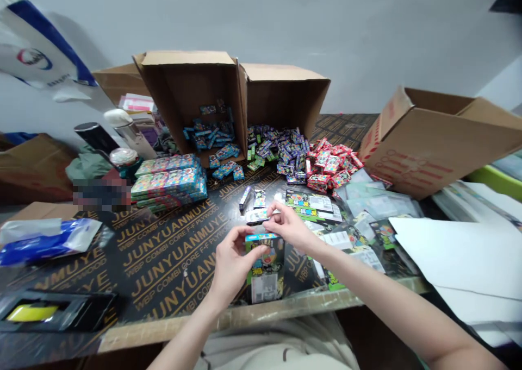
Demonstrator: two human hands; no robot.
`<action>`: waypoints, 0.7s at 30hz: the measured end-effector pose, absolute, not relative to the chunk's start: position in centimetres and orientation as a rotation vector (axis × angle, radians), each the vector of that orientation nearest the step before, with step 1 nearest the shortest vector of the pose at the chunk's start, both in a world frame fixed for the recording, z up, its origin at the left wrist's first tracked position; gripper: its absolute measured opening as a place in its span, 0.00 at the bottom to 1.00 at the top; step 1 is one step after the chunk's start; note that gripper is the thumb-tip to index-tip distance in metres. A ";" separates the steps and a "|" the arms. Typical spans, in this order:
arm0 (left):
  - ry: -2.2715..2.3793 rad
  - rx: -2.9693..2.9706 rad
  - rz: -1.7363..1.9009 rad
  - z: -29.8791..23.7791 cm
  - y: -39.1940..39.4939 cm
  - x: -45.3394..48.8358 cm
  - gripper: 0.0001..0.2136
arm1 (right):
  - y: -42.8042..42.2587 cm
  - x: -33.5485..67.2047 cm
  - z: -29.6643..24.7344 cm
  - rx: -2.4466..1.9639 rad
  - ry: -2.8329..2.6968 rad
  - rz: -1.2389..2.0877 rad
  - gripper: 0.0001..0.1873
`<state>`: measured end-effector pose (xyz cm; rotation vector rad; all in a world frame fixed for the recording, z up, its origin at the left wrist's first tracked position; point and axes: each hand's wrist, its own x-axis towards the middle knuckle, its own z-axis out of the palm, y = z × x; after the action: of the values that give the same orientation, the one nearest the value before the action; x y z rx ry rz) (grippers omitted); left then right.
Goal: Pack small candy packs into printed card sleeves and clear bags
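Head camera shows the left hand [231, 262] curled partly closed on a black rectangular carton with a bright blue top [267, 271], thumb across its printed face and fingers at its far left edge. The right hand [290, 226] has thumb and forefinger drawn nearly together just above the carton's top; whether anything is pinched between them I cannot tell.

The carton lies at 3 o'clock from the left hand, which touches it and is the nearer, and at about 7 o'clock from the right. Its long axis runs from 12 to 6, the lower end near the taped front edge of the bench [171, 250]. Its face carries colourful print above a pale barcode panel.

Just beyond the carton, at 12 o'clock, lies a small white-faced packet with dark edges [256, 216], close to the right fingertips. At 1 o'clock are flat black printed cartons [305, 200]. Farther out come a heap of small purple packets [291, 150] at 12, glossy red packets [332, 163] at 1, and stacked multicoloured boxes [167, 180] at 10.
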<state>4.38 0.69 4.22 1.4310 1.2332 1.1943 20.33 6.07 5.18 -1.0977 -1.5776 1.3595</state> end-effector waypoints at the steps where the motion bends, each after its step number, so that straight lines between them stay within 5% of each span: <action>1: 1.191 1.337 1.142 3.9 0.5 4.1 0.14 | 6.8 21.0 4.5 -1.126 -1.603 1.314 0.13; 6: 1.417 1.422 1.248 4.1 0.7 -1.0 0.14 | 12.0 28.7 1.3 -1.733 -2.234 0.235 0.32; 8: 1.682 1.690 1.386 4.0 1.9 -3.8 0.15 | 13.4 31.7 0.2 -1.815 -2.323 0.146 0.35; 11: 1.817 2.118 1.020 2.6 4.5 -7.2 0.15 | 14.0 33.9 -1.2 -1.783 -2.481 0.139 0.28; 15: 1.888 2.165 0.735 -0.5 7.3 -10.1 0.17 | 14.1 34.4 -2.6 -1.684 -2.627 0.082 0.22; 21: 1.928 2.062 0.766 -0.9 7.6 -10.1 0.19 | 13.7 34.7 -1.1 -1.705 -2.476 -0.086 0.24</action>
<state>-10.08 7.55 -0.87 2.0616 1.9279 0.7664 34.70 13.74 -1.12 -1.7049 -2.4763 -0.0855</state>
